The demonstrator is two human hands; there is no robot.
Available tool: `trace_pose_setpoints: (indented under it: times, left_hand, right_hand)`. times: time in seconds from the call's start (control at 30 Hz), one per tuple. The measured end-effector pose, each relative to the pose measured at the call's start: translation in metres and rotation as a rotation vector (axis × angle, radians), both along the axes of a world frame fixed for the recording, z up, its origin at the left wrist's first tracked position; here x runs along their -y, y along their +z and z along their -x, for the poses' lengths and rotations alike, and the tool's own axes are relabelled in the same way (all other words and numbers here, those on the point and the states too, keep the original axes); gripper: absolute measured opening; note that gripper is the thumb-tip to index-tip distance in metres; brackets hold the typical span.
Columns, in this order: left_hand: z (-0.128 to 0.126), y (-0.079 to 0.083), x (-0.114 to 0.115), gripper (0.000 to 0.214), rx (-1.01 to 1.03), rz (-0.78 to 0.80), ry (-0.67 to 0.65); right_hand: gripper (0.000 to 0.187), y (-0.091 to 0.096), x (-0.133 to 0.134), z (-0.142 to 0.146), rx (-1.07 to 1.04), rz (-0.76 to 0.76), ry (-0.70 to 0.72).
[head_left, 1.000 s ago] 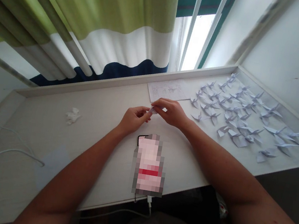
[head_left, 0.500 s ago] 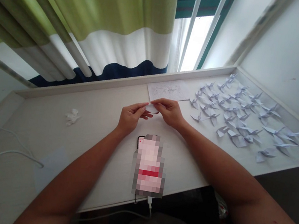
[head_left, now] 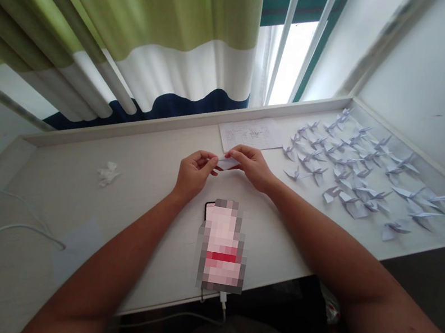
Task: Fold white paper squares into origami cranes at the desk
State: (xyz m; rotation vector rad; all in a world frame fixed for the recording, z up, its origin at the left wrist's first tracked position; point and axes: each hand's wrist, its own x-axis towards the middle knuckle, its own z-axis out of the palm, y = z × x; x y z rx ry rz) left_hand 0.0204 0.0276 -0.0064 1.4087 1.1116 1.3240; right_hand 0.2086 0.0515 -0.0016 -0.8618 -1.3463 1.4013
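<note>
My left hand (head_left: 192, 172) and my right hand (head_left: 253, 166) meet over the middle of the white desk (head_left: 144, 199). Both pinch a small folded piece of pale paper (head_left: 227, 163) held between them, just above the desktop. Fingers of both hands are closed on its ends. A phone (head_left: 223, 246) lies flat on the desk right below my hands, near the front edge.
Several folded paper cranes (head_left: 354, 166) are spread over the right part of the desk. A printed sheet (head_left: 251, 133) lies behind my hands. A crumpled white scrap (head_left: 107, 173) sits at the left. White cables (head_left: 3, 226) run along the left side. Striped curtain (head_left: 142, 34) hangs behind.
Both hands have shifted slightly away from me and the paper piece has been pulled flatter between the fingertips. Everything else on the desk is unmoved.
</note>
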Motion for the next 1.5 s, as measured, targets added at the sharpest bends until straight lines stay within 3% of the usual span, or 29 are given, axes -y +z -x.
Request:
trace_pose_setpoints:
  times: [0.13, 0.23, 0.37, 0.47, 0.63, 0.83, 0.97, 1.07, 1.23, 1.4, 1.5]
  left_hand:
    - [0.001, -0.002, 0.001, 0.036, -0.098, -0.065, -0.026]
    - [0.002, -0.001, 0.001, 0.03, -0.128, -0.12, -0.022]
    - [0.002, 0.0, 0.0, 0.029, -0.087, -0.143, 0.022]
    - [0.002, 0.0, -0.002, 0.038, -0.034, -0.082, 0.023]
    - [0.001, -0.001, -0.002, 0.041, -0.053, 0.035, -0.114]
    - [0.005, -0.001, -0.004, 0.046, -0.048, 0.028, -0.112]
    - [0.004, 0.0, -0.002, 0.051, -0.085, 0.053, -0.191]
    - [0.0, 0.001, 0.002, 0.057, 0.005, 0.128, -0.256]
    - [-0.004, 0.005, 0.004, 0.062, 0.148, 0.214, -0.255]
    - [-0.005, 0.005, 0.003, 0.064, 0.19, 0.313, -0.327]
    - [-0.005, 0.005, 0.004, 0.061, 0.173, 0.292, -0.284]
  right_hand:
    - [0.037, -0.003, -0.003, -0.003, 0.03, 0.005, -0.022]
    - [0.036, -0.002, -0.003, -0.006, 0.105, -0.039, 0.051]
    - [0.038, -0.002, -0.001, -0.007, 0.097, 0.024, 0.159]
    - [0.042, -0.004, -0.003, -0.006, 0.014, 0.047, 0.166]
    - [0.049, -0.01, -0.007, -0.004, -0.098, 0.086, 0.096]
    - [0.04, -0.007, -0.003, -0.004, -0.009, 0.054, 0.163]
    - [0.034, -0.004, -0.002, -0.006, 0.065, 0.011, 0.158]
    - [0.037, -0.003, -0.002, -0.006, 0.089, -0.009, 0.14]
    - [0.046, -0.004, 0.0, 0.001, 0.035, -0.026, 0.065]
    - [0.051, -0.005, 0.001, 0.006, -0.025, 0.023, 0.006]
    - [0.051, -0.004, 0.001, 0.006, -0.019, 0.034, -0.017]
